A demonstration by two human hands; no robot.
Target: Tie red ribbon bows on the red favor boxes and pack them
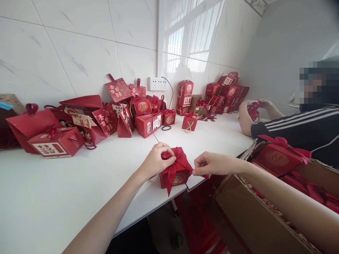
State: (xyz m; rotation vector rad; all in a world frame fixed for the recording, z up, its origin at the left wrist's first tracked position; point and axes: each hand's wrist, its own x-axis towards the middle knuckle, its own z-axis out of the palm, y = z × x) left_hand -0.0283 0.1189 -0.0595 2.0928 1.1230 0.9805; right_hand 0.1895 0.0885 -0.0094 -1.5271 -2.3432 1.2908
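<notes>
Ribbon [171, 176] was pinched by left fingers [168, 162] at the box's [180, 179] eleven o'clock; by right fingers [195, 171], at three o'clock.

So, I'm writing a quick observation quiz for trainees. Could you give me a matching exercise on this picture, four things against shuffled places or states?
Things
1. ribbon
2. outlet
3. black ring
4. big carton

Places or states
A. lying on the table
B. brown, with red boxes inside
C. pinched by left hand and right hand
D. white, at the tiled wall

Pairs: 1-C, 2-D, 3-A, 4-B
</notes>
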